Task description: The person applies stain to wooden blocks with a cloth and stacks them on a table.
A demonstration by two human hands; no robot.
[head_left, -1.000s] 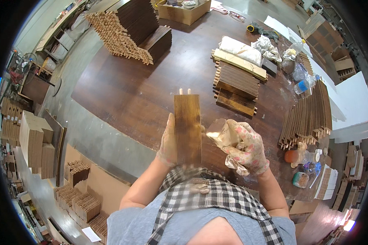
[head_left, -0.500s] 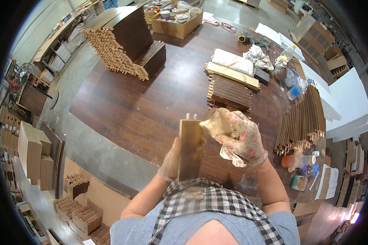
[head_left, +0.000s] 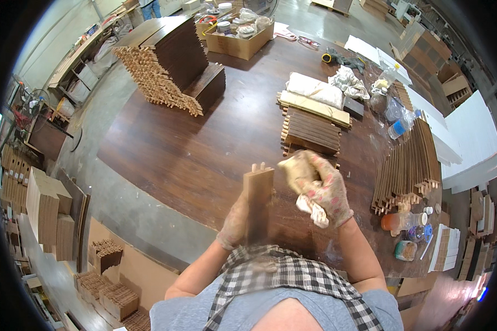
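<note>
My gloved left hand point(head_left: 236, 219) grips a brown wooden board point(head_left: 259, 201) along its left edge. The board stands on end close to my apron, pale dowel pins sticking out of its top. To the right of it, apart from the wood, my right hand point(head_left: 328, 190), in a flower-patterned glove, is closed around a crumpled rag. A whitish end of the rag point(head_left: 313, 212) hangs below the palm, and a yellowish, stained part shows by the fingertips. The lower end of the board is blurred against the apron.
Dark dowelled boards are stacked on the table point(head_left: 165, 160) at the far left point(head_left: 176, 60), ahead point(head_left: 313, 132) and at right point(head_left: 407, 165). A carton of supplies point(head_left: 240, 44) stands at the back. Bottles and jars point(head_left: 406, 222) line the right edge, near white panels point(head_left: 469, 132).
The board's top has turned and dropped slightly, showing more of its dowelled end. My right hand has shifted a little away from the board, with the rag still in it.
</note>
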